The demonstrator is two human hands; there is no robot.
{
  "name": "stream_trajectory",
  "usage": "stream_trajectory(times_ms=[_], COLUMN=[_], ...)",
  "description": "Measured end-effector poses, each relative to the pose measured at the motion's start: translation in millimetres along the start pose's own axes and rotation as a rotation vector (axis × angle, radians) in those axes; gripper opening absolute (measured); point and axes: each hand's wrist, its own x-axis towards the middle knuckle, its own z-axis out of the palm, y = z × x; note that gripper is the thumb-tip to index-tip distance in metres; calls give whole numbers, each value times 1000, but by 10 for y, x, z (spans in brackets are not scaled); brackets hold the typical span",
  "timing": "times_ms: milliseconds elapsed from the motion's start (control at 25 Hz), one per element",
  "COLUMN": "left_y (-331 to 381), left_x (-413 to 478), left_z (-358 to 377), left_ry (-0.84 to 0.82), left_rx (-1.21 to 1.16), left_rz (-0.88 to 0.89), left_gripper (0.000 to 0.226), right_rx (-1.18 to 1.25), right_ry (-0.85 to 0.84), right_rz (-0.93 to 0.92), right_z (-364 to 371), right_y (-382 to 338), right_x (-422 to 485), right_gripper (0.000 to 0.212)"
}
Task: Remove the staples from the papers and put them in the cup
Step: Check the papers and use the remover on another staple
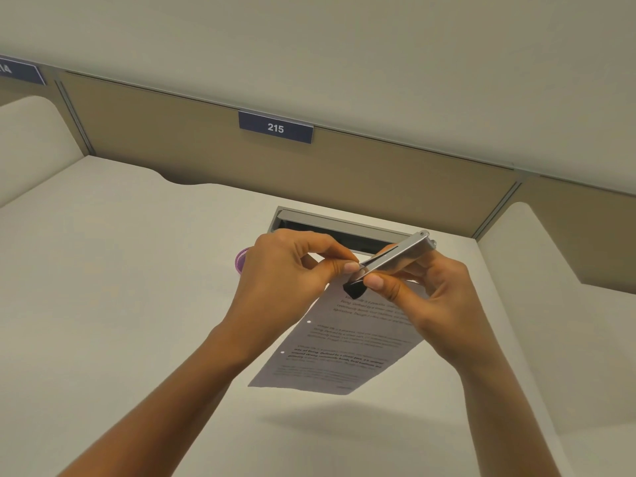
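Note:
The printed papers [347,342] hang in the air above the desk, their top edge hidden behind both hands. My right hand [426,290] grips a silver metal stapler [395,256] with a black tip, and the tip sits at the papers' top corner. My left hand [292,270] pinches thumb against forefinger right at the stapler's front end. What lies between those fingertips is too small to make out. A purple cup [242,260] stands on the desk just behind my left hand, mostly hidden by it.
A white desk [120,270] spreads out below, with a grey cable slot [330,225] behind the hands. A tan partition [172,132] carrying a blue "215" sign [275,127] closes off the back. Raised white side panels stand at left and right.

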Motion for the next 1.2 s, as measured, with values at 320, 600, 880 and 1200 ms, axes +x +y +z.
stream_trajectory(times_ms=[320, 600, 880, 1200], left_y=[-45, -255, -318, -357], left_x=[36, 85, 187, 246], left_z=[58, 158, 88, 56], left_ry=[9, -14, -66, -81], left_rx=[-10, -19, -248, -304], left_rz=[-11, -140, -329, -436], left_gripper=[7, 6, 8, 15], right_rx=[-83, -38, 405, 519], right_ry=[92, -8, 258, 402], right_rz=[-81, 33, 90, 445], right_z=[117, 120, -356, -494], right_y=[77, 248, 346, 1400], right_x=[-20, 52, 252, 672], right_gripper=[12, 17, 25, 37])
